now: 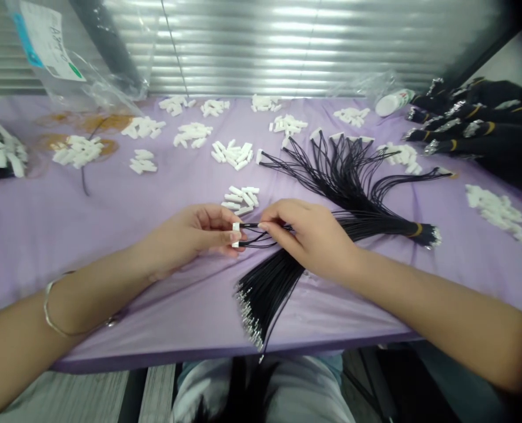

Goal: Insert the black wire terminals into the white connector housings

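Between the thumb and fingers of my left hand (203, 230) is a small white connector housing (236, 234). Several black wires (253, 239) run out of its right side. My right hand (307, 232) pinches one of these wires close to the housing. Beneath my right hand lies a thick bundle of black wires (272, 282), its silvery crimped ends fanned toward the table's front edge. The bundle's other end is tied with a yellow band (416, 230). Behind it spread wires with white housings (338, 137) on their tips. A small pile of loose housings (242, 198) lies just beyond my hands.
Several piles of white housings (232, 154) dot the purple tablecloth (124, 194). More banded black wire bundles (472, 123) are stacked at the right back, near a white bottle (393, 102). A labelled clear plastic bag (106, 64) stands at the left back, before the blinds (243, 47).
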`<state>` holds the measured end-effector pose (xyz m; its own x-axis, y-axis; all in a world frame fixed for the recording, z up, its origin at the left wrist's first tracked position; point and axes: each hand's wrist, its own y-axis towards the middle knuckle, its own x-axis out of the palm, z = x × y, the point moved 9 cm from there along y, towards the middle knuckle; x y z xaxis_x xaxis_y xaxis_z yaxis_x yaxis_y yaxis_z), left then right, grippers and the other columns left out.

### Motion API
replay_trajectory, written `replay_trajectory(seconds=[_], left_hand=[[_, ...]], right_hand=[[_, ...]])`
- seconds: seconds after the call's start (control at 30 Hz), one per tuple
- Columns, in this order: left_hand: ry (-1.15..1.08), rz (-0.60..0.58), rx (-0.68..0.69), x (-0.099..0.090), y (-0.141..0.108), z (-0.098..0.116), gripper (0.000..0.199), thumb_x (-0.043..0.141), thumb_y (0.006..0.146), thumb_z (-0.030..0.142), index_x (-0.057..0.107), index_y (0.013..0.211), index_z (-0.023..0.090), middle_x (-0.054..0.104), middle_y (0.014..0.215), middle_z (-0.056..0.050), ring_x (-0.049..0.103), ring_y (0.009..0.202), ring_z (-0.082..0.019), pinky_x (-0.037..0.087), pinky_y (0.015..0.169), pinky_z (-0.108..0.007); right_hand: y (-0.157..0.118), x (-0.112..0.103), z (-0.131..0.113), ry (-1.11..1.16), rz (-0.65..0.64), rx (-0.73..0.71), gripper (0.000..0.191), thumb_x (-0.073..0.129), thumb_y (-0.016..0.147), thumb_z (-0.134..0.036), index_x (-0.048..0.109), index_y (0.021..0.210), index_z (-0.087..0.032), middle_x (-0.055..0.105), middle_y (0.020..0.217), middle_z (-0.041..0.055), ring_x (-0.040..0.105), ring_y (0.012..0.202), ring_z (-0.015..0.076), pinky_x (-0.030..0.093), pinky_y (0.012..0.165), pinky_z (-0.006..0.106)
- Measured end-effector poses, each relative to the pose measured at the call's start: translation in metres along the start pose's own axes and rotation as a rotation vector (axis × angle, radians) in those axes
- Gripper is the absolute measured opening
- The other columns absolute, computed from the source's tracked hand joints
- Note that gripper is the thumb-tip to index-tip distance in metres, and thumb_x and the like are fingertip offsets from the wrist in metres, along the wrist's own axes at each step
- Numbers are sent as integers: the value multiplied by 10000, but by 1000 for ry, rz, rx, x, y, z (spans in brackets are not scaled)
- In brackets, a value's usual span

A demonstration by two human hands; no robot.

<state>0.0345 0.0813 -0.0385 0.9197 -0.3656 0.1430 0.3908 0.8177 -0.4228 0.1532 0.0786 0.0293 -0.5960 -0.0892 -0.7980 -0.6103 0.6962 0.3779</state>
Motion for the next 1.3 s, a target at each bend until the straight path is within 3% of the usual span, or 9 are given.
replay_trajectory(seconds=[0.27,0.67,0.83,1.2,1.3], left_hand=[[-105,11,-19,-1,2,-1,146,708,700,116,634,825,127,661,788,7,639,705,-84,557,775,-260],[-125,-9,-88,2,1,-2,116,714,679,104,651,775,119,656,745,-11,628,698,-97,541,685,-216],[-40,-136,-34,10,-1,3,75,672,738,146,641,804,128,625,764,6,574,672,-57,506,646,-160],[37,-154,16,14,-4,6,128,656,759,208,612,856,137,573,771,8,576,709,-86,483,646,-192],[25,-136,23,14,-5,7,91,635,776,183,603,842,130,562,744,13,579,691,-78,480,630,-179]], right_hand=[[1,-4,-5,22,-2,-84,63,495,843,-147,557,830,-145,578,812,56,526,761,141,422,697,254],[1,-4,-5,95,3,-141,69,505,835,-150,564,802,-138,568,777,64,520,746,140,440,683,258],[0,-4,-12,114,-1,-224,51,525,810,-121,574,809,-134,581,780,66,519,730,129,435,661,243],[-3,-7,-23,25,34,-331,130,499,844,-139,626,875,-131,595,801,83,529,723,122,439,647,247],[-3,-4,-22,19,26,-297,143,501,843,-146,637,880,-120,605,813,91,534,746,133,447,679,265]])
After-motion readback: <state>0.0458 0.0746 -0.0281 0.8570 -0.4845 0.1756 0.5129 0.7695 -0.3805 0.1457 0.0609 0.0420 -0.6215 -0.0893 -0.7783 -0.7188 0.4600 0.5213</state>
